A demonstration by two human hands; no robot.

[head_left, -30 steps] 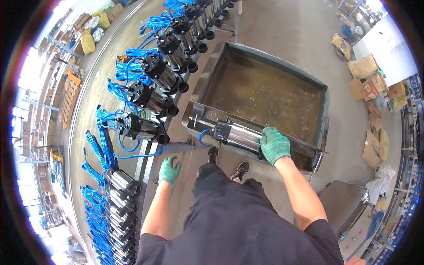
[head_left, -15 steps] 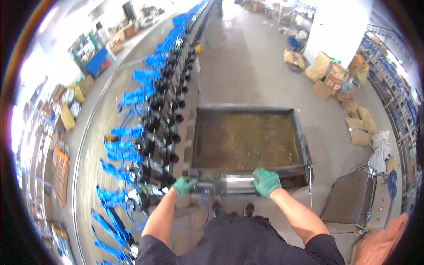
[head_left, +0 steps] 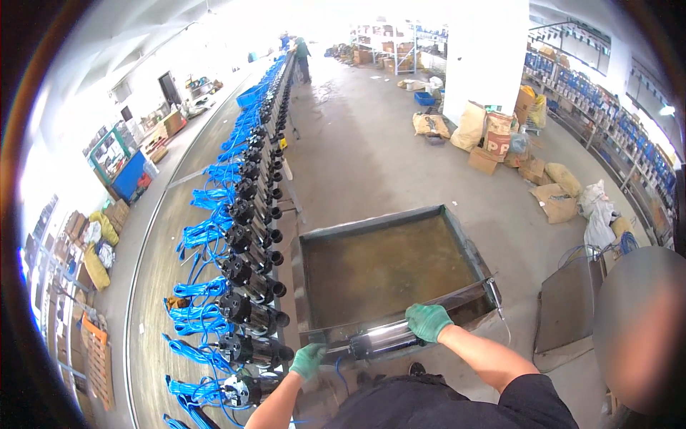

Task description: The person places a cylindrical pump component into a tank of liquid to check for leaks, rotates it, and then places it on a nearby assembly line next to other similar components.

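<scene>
A submersible pump (head_left: pixel 386 339), a shiny metal cylinder with a black end, lies almost level along the near side of a metal water tank (head_left: pixel 471 252). My right hand (head_left: pixel 429 323), in a green glove, is wrapped round the pump's right end. At the other end my left hand (head_left: pixel 307 360), gloved alike, has its fingers closed. A thin part reaches from it toward the pump's black end; what exactly it grips is hidden. A blue cable (head_left: pixel 340 373) hangs below the pump. Brownish water fills the tank.
To the left, a long row of similar pumps (head_left: pixel 246 314) with bundled blue cables lines a conveyor (head_left: pixel 153 307). Close at right a person (head_left: pixel 639 329) shows blurred; another person (head_left: pixel 302 58) stands far off. Sacks and boxes (head_left: pixel 496 136) surround a white pillar (head_left: pixel 486 57).
The view has turned and tilted up, showing more of the hall. Pump and hands remain at the tank's near side, the pump now slanting up to the right. The person at right shows more.
</scene>
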